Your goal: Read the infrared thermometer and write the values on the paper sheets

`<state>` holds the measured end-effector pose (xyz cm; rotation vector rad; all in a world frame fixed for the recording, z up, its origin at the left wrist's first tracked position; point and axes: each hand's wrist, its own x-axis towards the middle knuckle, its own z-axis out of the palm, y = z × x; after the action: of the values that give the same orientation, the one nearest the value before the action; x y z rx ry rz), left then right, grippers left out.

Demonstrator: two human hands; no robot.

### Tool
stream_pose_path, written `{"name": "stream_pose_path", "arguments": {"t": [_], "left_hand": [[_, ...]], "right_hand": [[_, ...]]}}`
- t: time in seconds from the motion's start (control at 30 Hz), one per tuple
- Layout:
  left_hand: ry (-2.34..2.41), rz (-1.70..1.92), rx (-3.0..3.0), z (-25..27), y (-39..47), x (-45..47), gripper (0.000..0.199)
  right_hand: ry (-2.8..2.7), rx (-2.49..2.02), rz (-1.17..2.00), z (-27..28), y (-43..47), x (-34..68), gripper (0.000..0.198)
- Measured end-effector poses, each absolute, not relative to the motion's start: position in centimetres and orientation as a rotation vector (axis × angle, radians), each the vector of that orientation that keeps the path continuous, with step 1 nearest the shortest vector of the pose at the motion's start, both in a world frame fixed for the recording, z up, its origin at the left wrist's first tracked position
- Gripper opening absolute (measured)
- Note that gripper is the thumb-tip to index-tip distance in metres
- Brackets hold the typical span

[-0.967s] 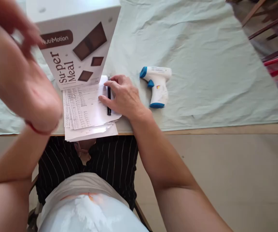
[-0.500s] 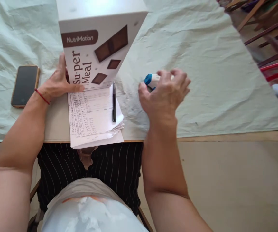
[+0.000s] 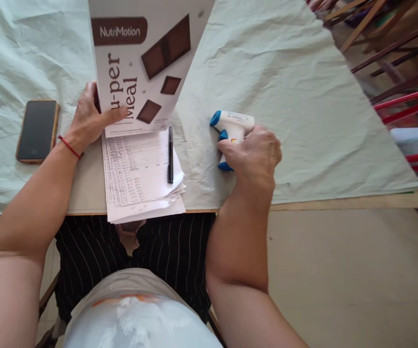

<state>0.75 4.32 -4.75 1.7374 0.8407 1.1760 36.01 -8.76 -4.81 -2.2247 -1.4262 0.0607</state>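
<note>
A tall white box [image 3: 122, 92] printed with brown chocolate bars stands at the back of a stack of papers [image 3: 145, 169]. My left hand [image 3: 92, 113] grips its lower left side, thumb across the front face and the other fingers partly hidden behind. On the cloth to the right lies a white and blue infrared thermometer [image 3: 235, 120]. My right hand [image 3: 256, 150] is closed around its handle, the thumb pressed against the grip and the fingers curled on the far side. A black pen [image 3: 171, 154] rests on the papers, between the two hands.
A smartphone [image 3: 37, 130] lies face up, left of my left hand. The pale green cloth [image 3: 303, 111] covers the table, whose front edge runs just before my lap. Beyond the right edge stand red-framed furniture [image 3: 408, 106] and wooden chair parts.
My right hand has shifted from above the thermometer's body down to its handle and closed there. The box has tipped, showing its front more squarely, with my left hand still on it.
</note>
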Motion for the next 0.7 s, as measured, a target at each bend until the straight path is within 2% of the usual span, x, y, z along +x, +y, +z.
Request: {"name": "stream_pose_path", "arguments": {"t": [0.1,0.23,0.37,0.5,0.7], "left_hand": [[0.779,1.201,1.651,-3.8,3.4,1.1,0.068],[0.721,1.208,1.585,-3.2,2.2,1.8,0.065],[0.805,1.108,1.556,-3.4,2.5,1.7,0.072],[0.713,0.999,1.675,-3.4,3.4,1.1,0.078],[0.616,0.949,1.704,-3.1,3.6,0.7,0.059]], "right_hand": [[-0.954,-2.126,0.187,-3.9,-7.8,34.1,0.04],[-0.92,-1.402,0.596,-2.7,-7.7,30.6,0.024],[-0.983,-1.088,0.938,-0.8,-9.6,27.0,0.028],[-1.022,-1.031,1.044,0.7,-12.1,23.9,0.029],[-1.003,-1.158,1.143,-1.4,-14.0,21.4,0.04]]}}
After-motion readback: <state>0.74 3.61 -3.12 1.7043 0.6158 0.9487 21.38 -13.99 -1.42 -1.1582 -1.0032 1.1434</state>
